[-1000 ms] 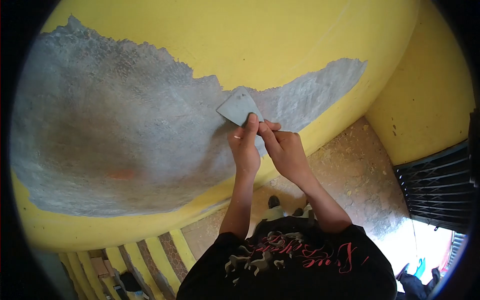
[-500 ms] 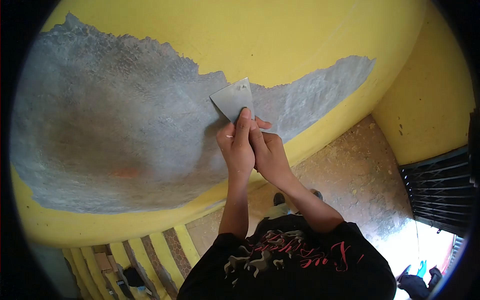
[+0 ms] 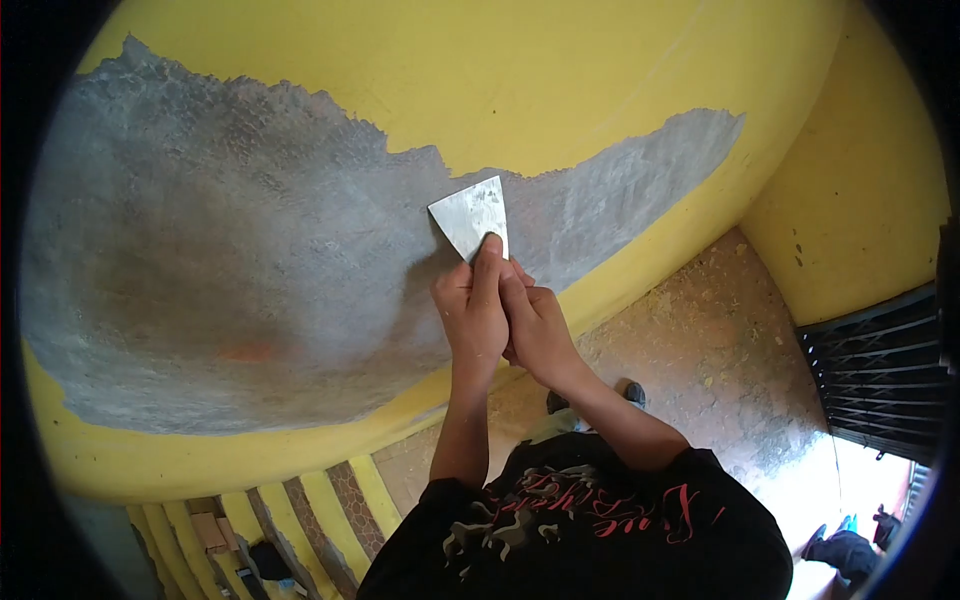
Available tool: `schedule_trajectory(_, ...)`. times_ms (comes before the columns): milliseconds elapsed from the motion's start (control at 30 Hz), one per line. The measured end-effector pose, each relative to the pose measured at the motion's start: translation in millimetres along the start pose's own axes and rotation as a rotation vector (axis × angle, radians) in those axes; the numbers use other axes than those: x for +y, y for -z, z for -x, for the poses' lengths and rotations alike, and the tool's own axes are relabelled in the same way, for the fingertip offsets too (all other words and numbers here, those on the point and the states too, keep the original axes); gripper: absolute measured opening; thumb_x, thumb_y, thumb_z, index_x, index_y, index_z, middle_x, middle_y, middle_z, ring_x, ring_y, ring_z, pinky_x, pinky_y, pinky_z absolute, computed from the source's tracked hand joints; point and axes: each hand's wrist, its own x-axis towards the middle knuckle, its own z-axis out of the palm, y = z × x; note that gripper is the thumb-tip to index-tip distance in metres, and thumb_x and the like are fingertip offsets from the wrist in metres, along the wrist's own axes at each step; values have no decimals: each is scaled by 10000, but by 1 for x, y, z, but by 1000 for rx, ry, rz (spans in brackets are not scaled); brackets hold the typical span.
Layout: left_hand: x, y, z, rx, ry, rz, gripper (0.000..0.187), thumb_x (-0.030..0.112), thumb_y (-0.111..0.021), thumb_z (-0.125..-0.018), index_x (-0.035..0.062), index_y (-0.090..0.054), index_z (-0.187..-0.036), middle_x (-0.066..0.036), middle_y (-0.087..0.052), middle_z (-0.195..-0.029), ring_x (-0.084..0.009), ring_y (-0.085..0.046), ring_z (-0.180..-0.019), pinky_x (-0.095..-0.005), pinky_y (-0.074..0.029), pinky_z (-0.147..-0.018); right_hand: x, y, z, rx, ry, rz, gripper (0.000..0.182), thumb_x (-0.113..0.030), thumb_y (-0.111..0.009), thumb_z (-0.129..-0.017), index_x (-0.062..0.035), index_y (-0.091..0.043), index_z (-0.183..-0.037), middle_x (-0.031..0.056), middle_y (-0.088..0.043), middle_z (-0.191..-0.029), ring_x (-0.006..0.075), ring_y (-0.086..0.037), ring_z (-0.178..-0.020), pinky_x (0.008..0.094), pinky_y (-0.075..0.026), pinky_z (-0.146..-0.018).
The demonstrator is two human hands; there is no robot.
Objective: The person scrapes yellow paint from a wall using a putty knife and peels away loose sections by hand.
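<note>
A metal scraper (image 3: 470,216) with a broad flat blade points up and away, close to the bare grey patch (image 3: 250,260) on the yellow wall (image 3: 480,70). My left hand (image 3: 474,306) is closed on it, the thumb lying along the blade's base. Pressed against it on the right, my right hand (image 3: 534,325) is wrapped round the lower end, where the handle is hidden by the fingers. The blade's far edge lies just below the ragged border of yellow paint.
Yellow-edged steps (image 3: 330,510) with some objects on them are at the lower left. A worn floor (image 3: 700,350) with flakes lies below the wall. At the right stands a dark metal gate (image 3: 880,375); beyond it, dark items (image 3: 845,552) lie in bright light.
Both hands and the scraper have moved down slightly, toward my body. The blade looks brighter, and the fingers of my right hand are more closed than before.
</note>
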Motion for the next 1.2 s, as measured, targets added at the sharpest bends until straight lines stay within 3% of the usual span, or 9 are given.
schedule_trajectory(100,9,1,-2,5,11,-48,410,234,-553,-926,-48,-580,-630,-87,-592,-570,-133,-546,-521,-273,-419,-512,-12,-8,-1,-12,-51,-65,609,-407,-364,-996,30,-563,-624,54,-542,-551,102,-461,-395,255,-340,-355)
schedule_trajectory(333,19,7,-1,-1,8,-120,409,228,-559,-926,-64,-580,-640,-84,-586,-550,-117,-537,-508,-289,-432,-501,-9,-13,5,-53,-115,-168,553,-418,-352,-998,-14,-525,-663,31,-457,-499,107,-434,-370,257,-328,-337)
schedule_trajectory(400,30,8,-8,3,55,-139,410,240,-566,-924,-63,-585,-648,-82,-576,-543,-119,-532,-505,-294,-424,-496,-13,-18,2,-100,-97,-195,553,-448,-293,-1003,6,-545,-811,19,-454,-535,92,-410,-385,237,-308,-342)
schedule_trajectory(533,31,13,-6,-43,24,-206,404,247,-566,-920,-62,-598,-663,-77,-567,-534,-118,-530,-506,-296,-411,-496,-15,-23,5,-82,-69,-208,553,-440,-280,-1006,7,-538,-807,18,-459,-543,94,-407,-385,242,-315,-343)
schedule_trajectory(600,25,13,-4,-30,24,-214,418,251,-564,-919,-69,-590,-652,-81,-568,-533,-118,-531,-507,-294,-411,-497,-4,-20,7,-94,-132,-312,530,-425,-329,-1002,-47,-487,-667,3,-409,-484,91,-385,-356,249,-302,-322)
schedule_trajectory(733,30,9,-7,-3,36,-214,422,237,-560,-919,-73,-588,-635,-82,-566,-526,-119,-530,-500,-300,-407,-484,-8,-19,3,-101,-116,-297,526,-426,-333,-1002,-55,-469,-655,-2,-398,-482,89,-371,-355,248,-299,-324)
schedule_trajectory(800,33,8,-9,-27,32,-246,421,236,-557,-922,-69,-590,-634,-82,-569,-531,-117,-524,-499,-298,-403,-483,-7,-19,1,-108,-84,-292,568,-469,-284,-1003,-11,-516,-759,7,-416,-501,89,-381,-374,248,-298,-340)
schedule_trajectory(1000,12,6,-1,21,36,-215,415,235,-570,-923,-63,-587,-636,-77,-575,-541,-113,-512,-500,-290,-404,-486,-8,-5,0,-105,-130,-196,540,-434,-326,-1003,-48,-473,-655,7,-397,-482,93,-371,-356,257,-306,-329)
schedule_trajectory(1200,16,4,2,29,11,-193,430,256,-580,-922,-59,-576,-630,-76,-579,-546,-106,-526,-514,-285,-416,-491,-2,-5,6,-122,-82,-163,575,-473,-284,-1002,-38,-494,-690,-6,-390,-483,80,-342,-362,247,-269,-329)
